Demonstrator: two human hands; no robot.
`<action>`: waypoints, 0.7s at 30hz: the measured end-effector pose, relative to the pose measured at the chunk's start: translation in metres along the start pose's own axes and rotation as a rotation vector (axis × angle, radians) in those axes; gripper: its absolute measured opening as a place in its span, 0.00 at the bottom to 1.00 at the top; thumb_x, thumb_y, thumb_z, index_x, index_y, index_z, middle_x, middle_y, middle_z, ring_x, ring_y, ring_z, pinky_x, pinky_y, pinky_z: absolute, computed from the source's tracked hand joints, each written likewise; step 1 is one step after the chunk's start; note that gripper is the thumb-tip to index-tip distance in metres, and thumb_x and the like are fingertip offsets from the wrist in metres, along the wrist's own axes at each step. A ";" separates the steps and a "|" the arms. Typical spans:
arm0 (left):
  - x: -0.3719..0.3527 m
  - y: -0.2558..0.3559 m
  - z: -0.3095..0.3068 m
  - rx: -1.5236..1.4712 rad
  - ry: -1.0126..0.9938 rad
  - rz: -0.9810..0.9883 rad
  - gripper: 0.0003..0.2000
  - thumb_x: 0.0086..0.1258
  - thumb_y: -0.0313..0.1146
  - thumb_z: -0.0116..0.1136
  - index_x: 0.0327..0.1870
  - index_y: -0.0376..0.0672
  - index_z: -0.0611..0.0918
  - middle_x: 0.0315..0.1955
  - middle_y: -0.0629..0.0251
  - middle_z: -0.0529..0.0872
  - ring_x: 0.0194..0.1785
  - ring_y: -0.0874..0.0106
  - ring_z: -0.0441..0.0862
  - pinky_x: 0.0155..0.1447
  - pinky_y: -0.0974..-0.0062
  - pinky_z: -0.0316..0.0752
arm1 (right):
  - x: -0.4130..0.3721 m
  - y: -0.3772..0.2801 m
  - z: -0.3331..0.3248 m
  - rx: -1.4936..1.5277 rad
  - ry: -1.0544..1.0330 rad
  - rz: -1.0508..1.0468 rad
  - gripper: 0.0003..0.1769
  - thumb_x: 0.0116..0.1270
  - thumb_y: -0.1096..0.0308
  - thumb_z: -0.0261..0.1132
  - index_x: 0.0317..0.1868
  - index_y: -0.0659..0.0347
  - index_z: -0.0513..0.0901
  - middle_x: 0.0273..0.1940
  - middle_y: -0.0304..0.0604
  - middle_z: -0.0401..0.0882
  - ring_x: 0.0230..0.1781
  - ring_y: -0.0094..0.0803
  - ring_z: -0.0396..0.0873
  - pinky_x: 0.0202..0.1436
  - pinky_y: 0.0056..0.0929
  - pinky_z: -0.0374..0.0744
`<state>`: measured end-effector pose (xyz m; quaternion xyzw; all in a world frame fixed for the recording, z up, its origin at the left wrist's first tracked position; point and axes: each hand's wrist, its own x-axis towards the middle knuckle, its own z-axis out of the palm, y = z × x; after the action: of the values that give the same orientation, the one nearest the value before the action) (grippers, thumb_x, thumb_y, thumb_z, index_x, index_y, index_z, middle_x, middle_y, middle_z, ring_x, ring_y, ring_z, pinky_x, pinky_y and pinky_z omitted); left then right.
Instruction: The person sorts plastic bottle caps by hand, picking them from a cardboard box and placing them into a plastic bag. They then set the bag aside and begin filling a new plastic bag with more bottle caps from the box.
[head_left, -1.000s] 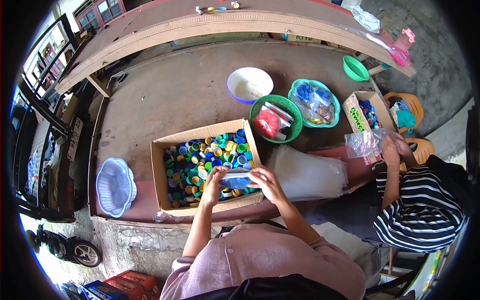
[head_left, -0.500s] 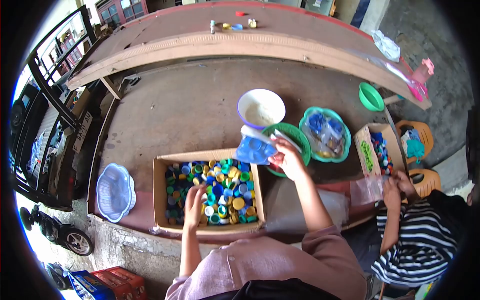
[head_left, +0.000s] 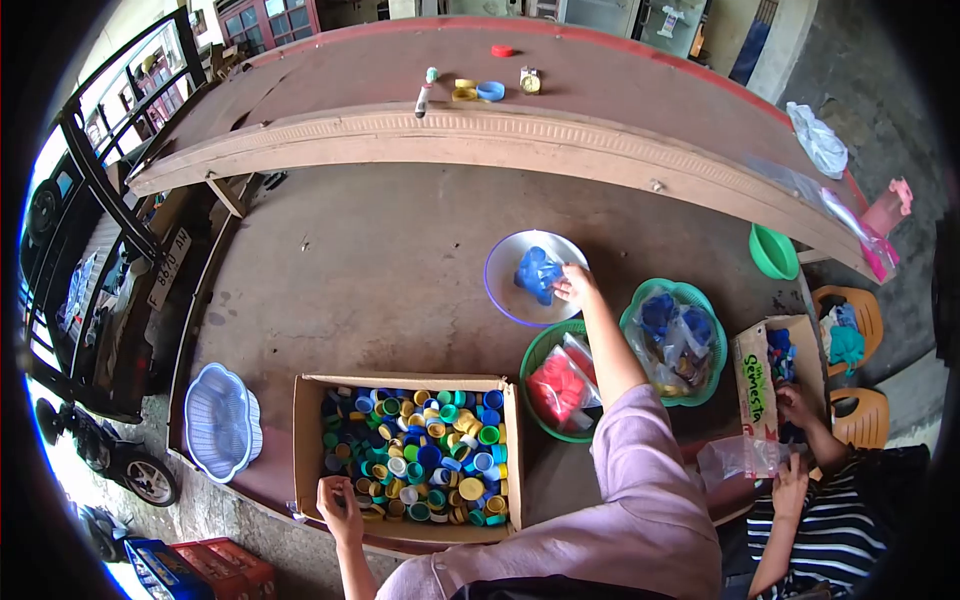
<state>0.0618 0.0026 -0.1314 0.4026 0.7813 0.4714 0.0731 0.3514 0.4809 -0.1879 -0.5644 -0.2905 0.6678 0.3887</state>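
Observation:
Over the white bowl with a blue rim (head_left: 492, 290), my right hand (head_left: 574, 286) grips a clear plastic bag of blue bottle caps (head_left: 537, 273) by its edge. My left hand (head_left: 340, 508) is at the front left rim of a cardboard box (head_left: 511, 450), its fingers loosely bent and apart with nothing seen in them. Loose bottle caps (head_left: 428, 457) in blue, green, yellow and white fill that box. A green basket (head_left: 531, 365) by my right forearm holds bagged red caps (head_left: 560, 388).
A scalloped green basket (head_left: 712, 385) with bagged caps stands further right. A person in a striped sleeve (head_left: 820, 530) reaches into a smaller box (head_left: 757, 400). An empty pale blue basket (head_left: 222, 425) sits at the left edge. A raised wooden ledge (head_left: 400, 145) spans the back.
My right hand has carried the bag of blue caps away to the white bowl, uncovering the red bags. My left hand has left the caps for the box's front left rim. The view has shifted.

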 end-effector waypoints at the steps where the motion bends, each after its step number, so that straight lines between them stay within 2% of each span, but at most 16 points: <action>1: 0.000 0.003 -0.001 0.011 -0.003 -0.005 0.02 0.61 0.22 0.49 0.29 0.36 0.74 0.22 0.65 0.74 0.25 0.79 0.70 0.31 0.81 0.65 | 0.008 0.000 0.000 0.038 0.032 0.029 0.16 0.59 0.62 0.54 0.48 0.54 0.69 0.41 0.43 0.68 0.42 0.38 0.71 0.48 0.45 0.69; 4: 0.000 -0.005 -0.001 0.017 -0.054 -0.062 0.02 0.62 0.23 0.49 0.30 0.36 0.74 0.23 0.66 0.74 0.25 0.79 0.71 0.31 0.82 0.65 | 0.019 0.001 0.001 0.282 0.086 0.065 0.16 0.60 0.60 0.55 0.47 0.56 0.69 0.40 0.42 0.67 0.43 0.37 0.69 0.51 0.45 0.67; 5: -0.001 -0.006 -0.001 0.024 -0.062 -0.065 0.02 0.62 0.23 0.49 0.30 0.36 0.74 0.23 0.66 0.74 0.25 0.79 0.71 0.31 0.82 0.65 | 0.022 -0.002 0.003 0.352 0.166 0.130 0.16 0.60 0.58 0.55 0.46 0.55 0.70 0.40 0.40 0.67 0.43 0.35 0.68 0.51 0.42 0.66; 8: 0.000 -0.005 0.002 -0.012 -0.040 -0.061 0.01 0.60 0.22 0.50 0.28 0.36 0.73 0.23 0.65 0.73 0.23 0.77 0.66 0.28 0.81 0.62 | 0.101 0.037 -0.007 0.529 0.193 0.188 0.16 0.62 0.56 0.53 0.46 0.55 0.70 0.39 0.39 0.66 0.43 0.35 0.68 0.49 0.42 0.67; 10: 0.002 -0.004 0.001 0.033 -0.072 -0.050 0.02 0.62 0.23 0.49 0.30 0.36 0.74 0.23 0.66 0.75 0.25 0.79 0.71 0.30 0.82 0.65 | 0.085 0.029 0.003 0.630 0.277 0.205 0.17 0.63 0.55 0.50 0.47 0.56 0.70 0.41 0.39 0.67 0.43 0.34 0.69 0.48 0.41 0.68; 12: 0.003 -0.004 0.002 0.026 -0.075 -0.062 0.02 0.61 0.22 0.50 0.29 0.36 0.74 0.22 0.65 0.74 0.24 0.78 0.69 0.29 0.81 0.64 | 0.079 0.023 0.010 0.733 0.354 0.222 0.18 0.65 0.54 0.48 0.48 0.56 0.70 0.42 0.39 0.68 0.44 0.33 0.69 0.46 0.40 0.68; 14: 0.003 -0.001 0.002 0.022 -0.078 -0.080 0.02 0.60 0.22 0.50 0.28 0.35 0.73 0.22 0.65 0.74 0.23 0.77 0.67 0.28 0.80 0.63 | 0.107 0.033 -0.002 0.697 0.100 0.105 0.23 0.65 0.58 0.38 0.50 0.62 0.71 0.46 0.47 0.71 0.48 0.40 0.71 0.52 0.44 0.69; 16: 0.004 0.004 0.001 0.010 -0.074 -0.038 0.02 0.60 0.22 0.50 0.28 0.35 0.74 0.22 0.64 0.74 0.23 0.75 0.68 0.29 0.79 0.64 | 0.103 0.036 -0.007 0.646 -0.141 -0.005 0.30 0.65 0.62 0.28 0.53 0.67 0.72 0.50 0.54 0.74 0.51 0.46 0.73 0.57 0.48 0.70; 17: 0.004 0.002 0.001 0.014 -0.073 -0.031 0.01 0.60 0.23 0.50 0.29 0.35 0.74 0.22 0.63 0.74 0.24 0.75 0.68 0.29 0.78 0.64 | 0.101 0.035 -0.009 0.665 -0.134 -0.063 0.29 0.65 0.62 0.29 0.50 0.67 0.75 0.50 0.53 0.75 0.51 0.46 0.74 0.55 0.47 0.71; 18: 0.004 0.003 0.001 0.008 -0.082 -0.019 0.01 0.61 0.23 0.50 0.29 0.35 0.74 0.22 0.63 0.74 0.24 0.74 0.69 0.29 0.78 0.64 | 0.048 0.012 0.007 0.638 0.071 -0.118 0.23 0.66 0.63 0.38 0.50 0.66 0.75 0.47 0.49 0.77 0.48 0.42 0.75 0.53 0.47 0.72; 20: 0.003 -0.002 0.000 -0.028 -0.098 -0.026 0.01 0.61 0.23 0.51 0.30 0.36 0.74 0.22 0.63 0.74 0.24 0.74 0.69 0.29 0.78 0.64 | -0.009 -0.008 0.006 0.547 0.283 -0.167 0.17 0.64 0.66 0.50 0.51 0.64 0.74 0.47 0.43 0.77 0.49 0.35 0.75 0.54 0.40 0.71; 21: 0.001 -0.004 -0.002 -0.028 -0.103 -0.011 0.01 0.61 0.23 0.51 0.30 0.36 0.74 0.22 0.63 0.74 0.24 0.74 0.69 0.29 0.78 0.64 | -0.057 -0.009 0.002 0.503 0.234 -0.302 0.17 0.62 0.67 0.54 0.51 0.63 0.73 0.47 0.41 0.76 0.49 0.32 0.74 0.54 0.36 0.70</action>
<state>0.0580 0.0014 -0.1331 0.4209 0.7718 0.4608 0.1213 0.3552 0.4373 -0.1494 -0.4740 -0.1498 0.5841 0.6417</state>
